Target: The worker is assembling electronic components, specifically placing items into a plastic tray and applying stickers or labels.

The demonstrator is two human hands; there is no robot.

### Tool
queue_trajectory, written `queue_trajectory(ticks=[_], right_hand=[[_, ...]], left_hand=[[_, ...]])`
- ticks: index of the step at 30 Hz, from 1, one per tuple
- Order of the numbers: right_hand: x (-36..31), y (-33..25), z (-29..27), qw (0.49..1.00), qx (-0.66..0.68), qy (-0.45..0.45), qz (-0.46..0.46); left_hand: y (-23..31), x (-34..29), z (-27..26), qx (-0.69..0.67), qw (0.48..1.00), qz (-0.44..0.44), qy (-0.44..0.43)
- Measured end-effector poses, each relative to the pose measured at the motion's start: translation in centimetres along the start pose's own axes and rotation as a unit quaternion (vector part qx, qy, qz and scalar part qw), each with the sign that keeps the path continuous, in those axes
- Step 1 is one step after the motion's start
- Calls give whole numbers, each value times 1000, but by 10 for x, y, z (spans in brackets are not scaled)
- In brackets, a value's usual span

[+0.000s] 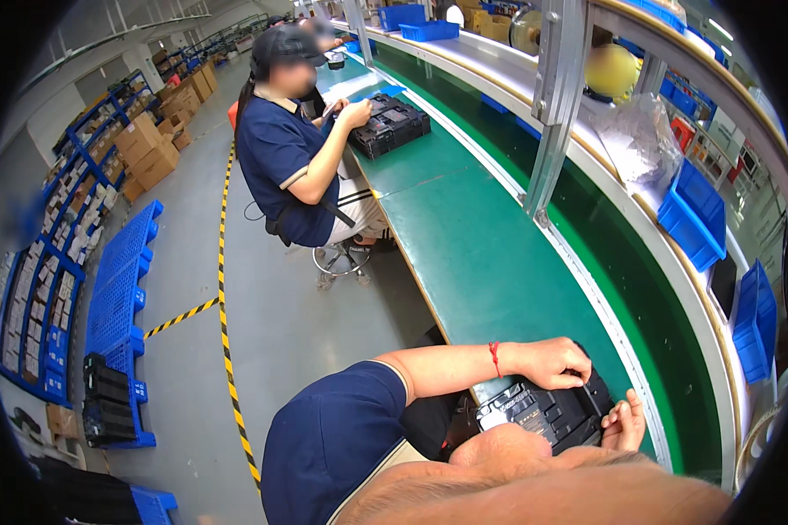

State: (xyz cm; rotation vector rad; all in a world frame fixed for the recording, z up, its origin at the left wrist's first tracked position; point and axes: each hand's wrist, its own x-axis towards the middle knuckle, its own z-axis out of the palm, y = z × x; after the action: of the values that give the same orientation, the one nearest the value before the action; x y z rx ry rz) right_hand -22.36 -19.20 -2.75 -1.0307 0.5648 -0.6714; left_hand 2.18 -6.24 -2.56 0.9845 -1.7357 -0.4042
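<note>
The left hand [553, 364], a red cord bracelet [496, 357] at its wrist, bends its fingers over the far side of a black moulded plastic case [573, 415]; whether it pinches anything I cannot tell. The right hand [623, 423] curls loosely with fingers partly bent just beside the case's right edge, its grip also unclear. The case, with recessed compartments, rests on the near end of a green workbench [464, 254], partly hidden below. Farther along, a seated co-worker [282, 171] in a navy shirt raises both hands near another black case [392, 124]. Blue bins [693, 214] line the shelf at right.
</note>
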Motion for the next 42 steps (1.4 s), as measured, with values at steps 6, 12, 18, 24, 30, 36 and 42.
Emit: queue_trajectory(ticks=[6, 12, 18, 24, 30, 36, 42], right_hand=[[21, -35, 45, 1000, -19, 18, -17], [37, -43, 89, 979, -201, -5, 28], [23, -35, 87, 970, -227, -8, 85], [23, -28, 99, 968, -227, -33, 101], [27, -28, 102, 957, -269, -39, 97], [29, -27, 102, 957, -274, -46, 86], [29, -25, 99, 954, -283, -46, 86]], left_hand=[[-8, 0, -16, 29, 998, -55, 31], [-9, 7, -23, 65, 996, -60, 7], [-5, 2, -7, 38, 997, -64, 0], [-2, -1, -10, 60, 997, -40, 1], [-5, 1, -13, 62, 997, -46, -4], [-8, 0, -13, 65, 997, -42, 2], [-8, 0, -11, 62, 997, -53, -2]])
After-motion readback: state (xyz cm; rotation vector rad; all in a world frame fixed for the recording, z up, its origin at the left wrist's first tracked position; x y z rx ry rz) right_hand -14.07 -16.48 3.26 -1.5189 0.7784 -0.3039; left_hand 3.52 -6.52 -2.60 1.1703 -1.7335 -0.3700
